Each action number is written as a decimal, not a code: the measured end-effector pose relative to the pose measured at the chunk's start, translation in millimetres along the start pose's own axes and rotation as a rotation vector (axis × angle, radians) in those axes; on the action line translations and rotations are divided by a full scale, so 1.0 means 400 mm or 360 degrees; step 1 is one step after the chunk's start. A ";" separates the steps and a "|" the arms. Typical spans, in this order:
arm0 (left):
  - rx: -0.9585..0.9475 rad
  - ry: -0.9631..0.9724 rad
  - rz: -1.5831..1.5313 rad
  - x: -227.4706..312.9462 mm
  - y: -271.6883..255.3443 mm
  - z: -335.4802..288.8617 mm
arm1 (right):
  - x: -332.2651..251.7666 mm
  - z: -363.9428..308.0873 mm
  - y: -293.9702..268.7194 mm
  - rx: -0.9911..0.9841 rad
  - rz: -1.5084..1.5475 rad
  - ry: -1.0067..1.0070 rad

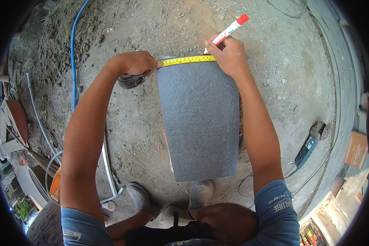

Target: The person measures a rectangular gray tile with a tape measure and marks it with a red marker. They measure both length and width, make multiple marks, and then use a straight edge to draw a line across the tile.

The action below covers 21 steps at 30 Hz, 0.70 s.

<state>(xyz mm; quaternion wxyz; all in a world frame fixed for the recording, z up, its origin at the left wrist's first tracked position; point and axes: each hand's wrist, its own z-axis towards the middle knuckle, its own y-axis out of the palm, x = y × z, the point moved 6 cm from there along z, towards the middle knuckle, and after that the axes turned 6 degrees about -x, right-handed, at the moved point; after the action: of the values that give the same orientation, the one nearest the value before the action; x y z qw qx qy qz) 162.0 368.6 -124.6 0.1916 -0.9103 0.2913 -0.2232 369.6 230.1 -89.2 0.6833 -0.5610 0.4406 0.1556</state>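
Observation:
A dark grey rectangular tile [201,123] lies in front of me with its short far edge away from me. Across that far edge stretches the yellow blade of a tape measure [188,60]. My left hand [137,64] is closed on the tape measure at the tile's far left corner, its dark case hanging below the fingers and the thumb on the blade. In my right hand [230,55] is a white marker with a red end [231,29], its tip down by the far edge near the tape. The right fingers partly cover the tape's right end.
An angle grinder [309,145] with its cord lies on the ground to the right. A blue hose [73,53] and a pale pipe [108,168] run along the left. My shoes [201,192] stand at the tile's near edge. Rough, gritty ground [287,82] surrounds the tile.

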 end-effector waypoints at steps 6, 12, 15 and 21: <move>0.0001 -0.0002 0.0005 0.009 0.000 -0.002 | 0.005 -0.009 0.000 -0.0026 -0.0024 0.0055; -0.0008 -0.0013 0.0011 0.004 0.005 -0.008 | 0.004 -0.007 0.008 -0.0055 -0.0054 0.0056; -0.0004 -0.0010 0.0003 0.003 0.007 -0.011 | -0.002 -0.008 0.014 -0.0038 -0.0057 0.0003; -0.0027 0.0001 -0.0021 0.012 -0.002 -0.008 | -0.001 -0.004 0.003 -0.0052 -0.0074 0.0014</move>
<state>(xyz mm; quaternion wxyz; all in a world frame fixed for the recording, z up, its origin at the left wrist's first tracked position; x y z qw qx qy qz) 164.2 365.5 -120.2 0.1825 -0.9136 0.2873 -0.2224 368.0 229.2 -89.7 0.6755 -0.5829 0.4279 0.1444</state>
